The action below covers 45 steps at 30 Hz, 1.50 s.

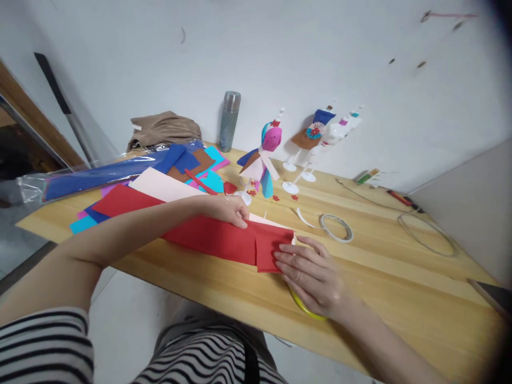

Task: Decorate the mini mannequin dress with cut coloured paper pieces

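Note:
A long red sheet (212, 240) lies along the table's front edge, with a folded-over red flap (268, 253) at its right end. My left hand (234, 210) rests on the sheet's upper edge, fingers curled in, and what they may pinch is hidden. Spread over the flap's right part are the fingers of my right hand (310, 272), pressing it flat. Beneath my right hand, something yellow and curved (302, 306) shows in part. A pale pink sheet (160, 186) lies behind the red one.
Blue, brown and cyan sheets (214, 181) are piled at the left beside a plastic bag (96, 173) and brown cloth (166, 130). Behind stand a bottle (230, 122) and dressed mannequin stands (266, 154). A tape roll (336, 228) and a cable (420, 242) lie right.

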Each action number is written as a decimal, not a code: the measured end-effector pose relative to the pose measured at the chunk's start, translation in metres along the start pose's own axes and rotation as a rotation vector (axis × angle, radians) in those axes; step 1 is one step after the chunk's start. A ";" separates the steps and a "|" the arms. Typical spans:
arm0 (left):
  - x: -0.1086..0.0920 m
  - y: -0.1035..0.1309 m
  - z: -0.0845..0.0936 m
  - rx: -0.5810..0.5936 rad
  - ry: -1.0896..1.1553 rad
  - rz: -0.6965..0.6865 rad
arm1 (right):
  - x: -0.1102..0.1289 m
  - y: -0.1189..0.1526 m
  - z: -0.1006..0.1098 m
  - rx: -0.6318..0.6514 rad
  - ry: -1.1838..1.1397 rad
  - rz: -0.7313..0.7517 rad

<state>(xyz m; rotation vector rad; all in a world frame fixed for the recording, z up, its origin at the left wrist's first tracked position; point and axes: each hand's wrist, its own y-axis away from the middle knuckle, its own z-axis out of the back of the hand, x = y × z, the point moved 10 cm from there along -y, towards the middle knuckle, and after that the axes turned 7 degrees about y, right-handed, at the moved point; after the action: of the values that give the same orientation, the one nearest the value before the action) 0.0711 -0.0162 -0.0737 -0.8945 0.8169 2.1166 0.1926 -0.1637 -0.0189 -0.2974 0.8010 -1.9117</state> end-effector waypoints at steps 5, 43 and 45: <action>0.013 0.001 0.000 -0.007 -0.009 0.023 | 0.000 0.000 -0.001 0.110 -0.255 -0.048; -0.082 -0.019 0.052 -0.485 0.591 -0.032 | -0.178 -0.041 0.023 -0.226 -0.734 -1.009; -0.082 -0.019 0.052 -0.471 0.598 -0.050 | -0.178 -0.043 0.027 -0.227 -0.688 -0.981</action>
<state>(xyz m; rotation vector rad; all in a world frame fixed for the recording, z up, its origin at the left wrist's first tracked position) 0.1108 0.0054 0.0142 -1.8319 0.5592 2.0471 0.2599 -0.0075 0.0533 -1.6245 0.3972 -2.3216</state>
